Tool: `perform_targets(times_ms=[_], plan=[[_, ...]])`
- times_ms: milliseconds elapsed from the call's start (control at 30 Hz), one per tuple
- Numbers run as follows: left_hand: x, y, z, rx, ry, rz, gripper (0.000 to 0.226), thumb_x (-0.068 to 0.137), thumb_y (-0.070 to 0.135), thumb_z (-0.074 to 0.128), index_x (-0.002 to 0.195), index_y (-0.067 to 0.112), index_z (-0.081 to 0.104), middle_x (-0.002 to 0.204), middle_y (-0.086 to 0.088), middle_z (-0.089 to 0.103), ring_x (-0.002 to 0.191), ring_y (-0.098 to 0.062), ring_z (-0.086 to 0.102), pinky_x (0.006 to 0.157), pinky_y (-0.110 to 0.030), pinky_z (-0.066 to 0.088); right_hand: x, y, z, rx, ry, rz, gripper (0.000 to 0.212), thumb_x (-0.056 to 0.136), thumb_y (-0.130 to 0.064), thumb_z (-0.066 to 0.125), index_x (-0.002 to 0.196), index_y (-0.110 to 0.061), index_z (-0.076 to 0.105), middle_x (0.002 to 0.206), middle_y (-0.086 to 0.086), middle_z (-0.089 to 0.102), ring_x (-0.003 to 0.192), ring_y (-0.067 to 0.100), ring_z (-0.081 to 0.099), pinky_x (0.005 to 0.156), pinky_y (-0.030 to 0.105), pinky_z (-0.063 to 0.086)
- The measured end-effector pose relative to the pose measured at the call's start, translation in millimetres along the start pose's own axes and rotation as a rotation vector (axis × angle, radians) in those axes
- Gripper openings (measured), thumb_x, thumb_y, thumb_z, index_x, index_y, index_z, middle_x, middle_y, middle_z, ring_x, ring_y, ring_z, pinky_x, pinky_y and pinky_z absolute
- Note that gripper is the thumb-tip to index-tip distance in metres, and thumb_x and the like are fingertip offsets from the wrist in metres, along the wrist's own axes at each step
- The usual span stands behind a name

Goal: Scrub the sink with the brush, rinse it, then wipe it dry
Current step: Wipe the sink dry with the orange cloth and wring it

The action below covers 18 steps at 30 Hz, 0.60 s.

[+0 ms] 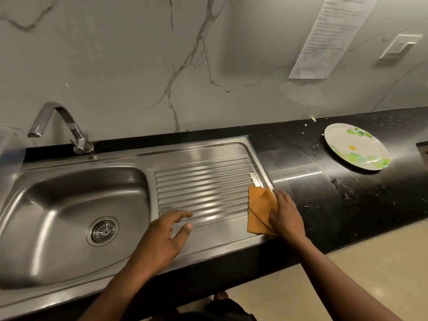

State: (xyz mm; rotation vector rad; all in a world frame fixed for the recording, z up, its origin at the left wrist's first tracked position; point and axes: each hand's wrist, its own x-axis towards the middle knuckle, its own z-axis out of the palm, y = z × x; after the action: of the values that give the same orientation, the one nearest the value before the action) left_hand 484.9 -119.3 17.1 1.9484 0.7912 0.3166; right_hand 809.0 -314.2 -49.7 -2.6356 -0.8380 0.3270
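Observation:
A stainless steel sink point(34, 228) with a round drain point(103, 230) fills the left of the head view, and its ribbed drainboard point(203, 179) runs to the right. A folded orange cloth point(259, 210) lies on the drainboard's right end. My right hand point(286, 215) lies flat on the cloth's right side, pressing it down. Over the drainboard's front left part is my left hand point(165, 237), fingers spread and holding nothing. No brush is in view.
A curved chrome tap point(60, 126) stands behind the basin. The black counter point(347, 193) to the right is speckled with crumbs and carries a white plate point(347, 141) with a green pattern. A paper notice point(328, 35) and a wall switch point(398, 46) hang on the marble wall.

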Motion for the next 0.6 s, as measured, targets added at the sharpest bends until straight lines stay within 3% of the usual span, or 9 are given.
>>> perform_targets(times_ms=[100, 233, 600], plan=[[6, 1, 1, 0.024, -0.021, 0.005, 0.026, 0.1, 0.043, 0.062, 0.126, 0.046, 0.065, 0.132, 0.03, 0.06, 0.123, 0.011, 0.054, 0.105, -0.025, 0.048, -2, 6, 6, -0.291, -0.206, -0.222, 0.079, 0.105, -0.06, 0.04, 0.167, -0.026, 0.004, 0.174, -0.002, -0.006, 0.16, 0.021, 0.005, 0.129, 0.046, 0.011], [8, 0, 1, 0.037, -0.036, 0.014, 0.027, 0.101, 0.042, 0.061, 0.128, 0.044, 0.065, 0.133, 0.031, 0.059, 0.124, 0.012, 0.053, 0.104, -0.023, 0.047, -7, 14, 30, -0.363, -0.366, -0.179, 0.086, 0.103, -0.072, 0.012, 0.159, -0.021, -0.029, 0.165, 0.002, -0.037, 0.155, 0.021, -0.027, 0.126, 0.043, -0.016], [6, -6, -9, 0.046, -0.031, 0.02, 0.026, 0.1, 0.041, 0.062, 0.125, 0.043, 0.067, 0.13, 0.028, 0.061, 0.123, 0.01, 0.055, 0.105, -0.027, 0.048, -24, -19, 61, -0.243, -0.368, -0.126, 0.08, 0.106, -0.063, 0.005, 0.155, -0.015, -0.035, 0.163, 0.011, -0.04, 0.153, 0.028, -0.033, 0.127, 0.048, -0.014]])
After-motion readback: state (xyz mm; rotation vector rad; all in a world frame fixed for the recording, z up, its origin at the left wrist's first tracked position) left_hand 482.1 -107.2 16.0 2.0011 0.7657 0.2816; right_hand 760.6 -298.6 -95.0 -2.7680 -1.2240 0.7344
